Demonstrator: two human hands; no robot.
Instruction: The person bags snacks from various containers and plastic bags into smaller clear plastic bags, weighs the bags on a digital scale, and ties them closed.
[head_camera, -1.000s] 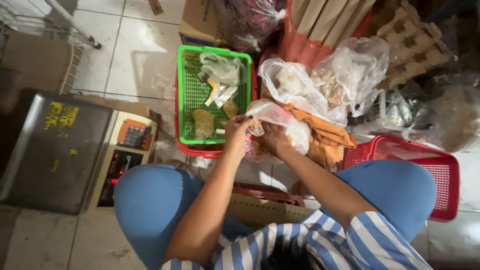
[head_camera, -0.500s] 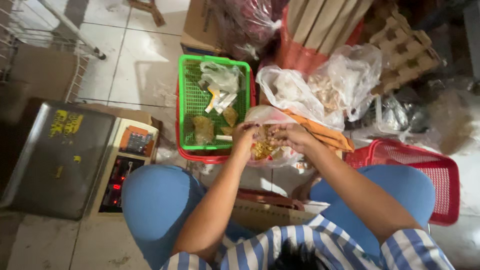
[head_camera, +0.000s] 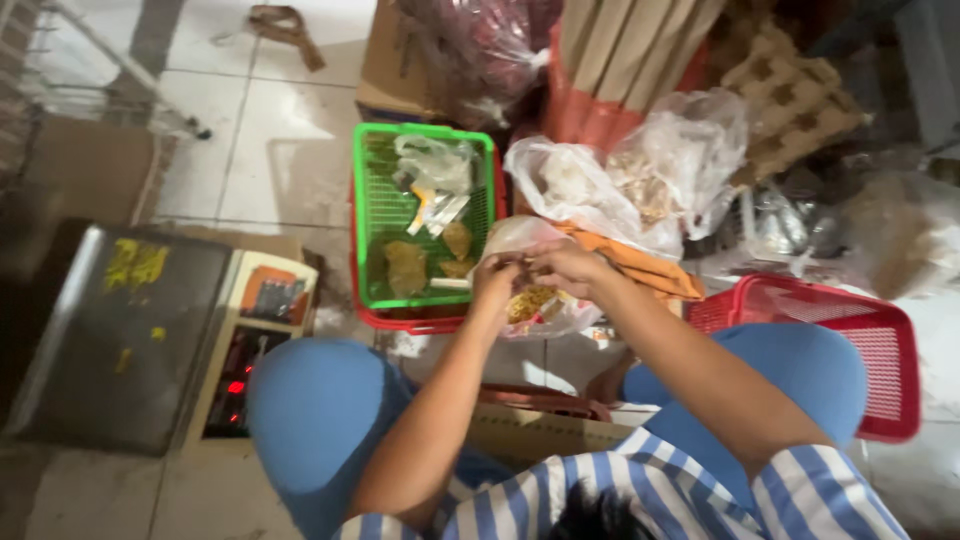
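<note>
I sit low with both knees in blue trousers. My left hand and my right hand meet in front of me, both gripping the top of a small clear plastic bag with yellowish food inside. The bag hangs between my knees, just right of a green plastic basket. That basket holds several small filled bags and flat brownish pieces.
A weighing scale with a metal tray stands on the tiled floor at my left. A red basket lies at the right. Large clear bags of food, an orange cloth, cardboard boxes and egg trays crowd the back.
My hands have come closer together on the bag's top. The view has shifted, so the green basket and scale now sit lower in the picture.
</note>
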